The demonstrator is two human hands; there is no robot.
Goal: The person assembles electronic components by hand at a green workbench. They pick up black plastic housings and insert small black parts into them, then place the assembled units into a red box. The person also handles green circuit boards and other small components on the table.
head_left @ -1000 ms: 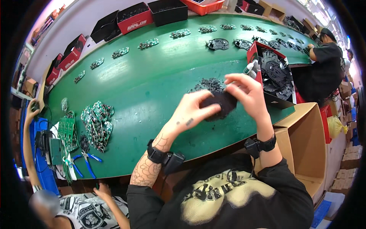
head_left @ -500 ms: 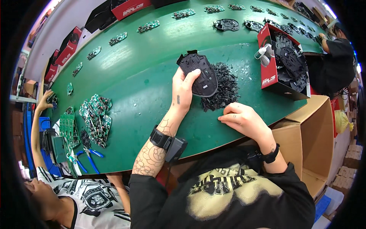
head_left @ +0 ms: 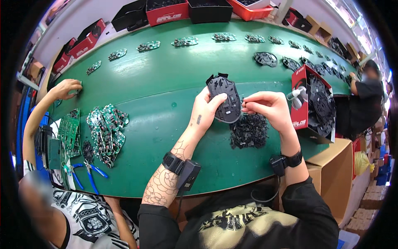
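Observation:
My left hand (head_left: pixel 204 108) is closed round a black plastic shell (head_left: pixel 230 92), rounded at its lower end and ribbed inside, with the thumb lying on its inner face. Just to the right of the shell is my right hand (head_left: pixel 273 111), its thumb and fingers pinched together. Anything between those fingertips is too small to make out. Below the shell and the right hand, a heap of small black plastic pieces (head_left: pixel 248 135) lies on the green table (head_left: pixel 174 145).
On the right stands a red box (head_left: pixel 299 77) of black shells, with a cardboard carton (head_left: pixel 331 178) below it. Circuit boards (head_left: pixel 107 133) and blue-handled pliers (head_left: pixel 92 176) lie left. A row of boards (head_left: pixel 185 41) runs along the back. Co-workers sit left and far right.
My right hand has risen from the table beside the heap to the shell's right edge. My left hand still holds the shell, now turned more upright. The left co-worker's hand has moved right.

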